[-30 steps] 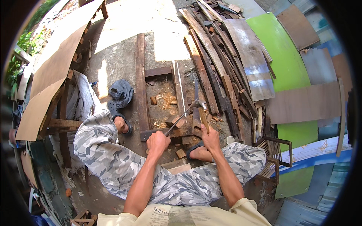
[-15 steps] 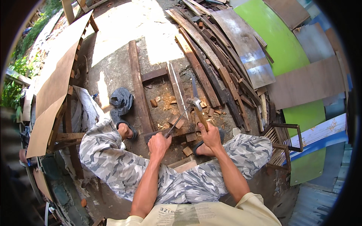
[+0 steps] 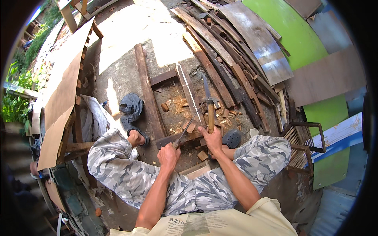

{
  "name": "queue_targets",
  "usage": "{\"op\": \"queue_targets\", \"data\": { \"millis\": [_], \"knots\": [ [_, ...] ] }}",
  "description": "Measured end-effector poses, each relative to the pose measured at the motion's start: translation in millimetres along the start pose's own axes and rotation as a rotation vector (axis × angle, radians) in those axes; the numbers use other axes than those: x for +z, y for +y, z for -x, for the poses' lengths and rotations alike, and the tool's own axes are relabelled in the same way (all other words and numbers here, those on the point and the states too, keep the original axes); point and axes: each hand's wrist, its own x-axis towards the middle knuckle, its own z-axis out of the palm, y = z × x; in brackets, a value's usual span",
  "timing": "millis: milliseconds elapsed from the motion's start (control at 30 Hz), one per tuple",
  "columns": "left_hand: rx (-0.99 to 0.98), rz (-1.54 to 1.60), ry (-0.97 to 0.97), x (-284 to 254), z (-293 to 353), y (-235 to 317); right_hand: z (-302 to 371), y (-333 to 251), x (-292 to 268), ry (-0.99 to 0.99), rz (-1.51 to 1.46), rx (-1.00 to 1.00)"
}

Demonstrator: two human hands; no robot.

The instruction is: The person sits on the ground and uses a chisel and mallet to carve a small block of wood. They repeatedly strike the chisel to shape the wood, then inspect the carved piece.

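Four dark timbers [image 3: 147, 92] lie as an open frame on the ground before the seated person, with wood chips and small offcuts [image 3: 173, 128] scattered inside and beside it. The left hand [image 3: 169, 156] is closed round the dark handle of a thin metal-shafted tool [image 3: 181, 136], which slants up over the frame's near right corner; the right hand [image 3: 212, 140] grasps the wooden handle of a hammer [image 3: 211, 117] just beside it. A saw [image 3: 206, 86] lies beyond the hammer, and to its right a long pile of planks [image 3: 224, 55] crowds the space, with a slatted wooden piece [image 3: 301, 145] near the right knee. A dark bundle [image 3: 131, 106] sits by the left clog [image 3: 138, 133]. The hammer covers the saw's near end, and whether the shaft's tip touches the hammer head is hard to tell; the right clog [image 3: 232, 138] is partly covered. The ground [image 3: 118, 74] is rough and grey, brightly sunlit farther off, between a brown sheet-topped stand [image 3: 63, 102] at left and leaning green panels [image 3: 295, 43] at right.
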Motion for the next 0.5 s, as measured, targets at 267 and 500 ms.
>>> {"op": "queue_targets", "data": {
  "millis": [267, 500],
  "knots": [
    [-0.058, 0.033, -0.128, -7, -4, 5, -1, -10, 35, -0.072, -0.420, 0.192],
    [-0.068, 0.076, -0.251, -17, -15, 2, -2, -8, 38, -0.086, -0.414, 0.197]
  ]
}}
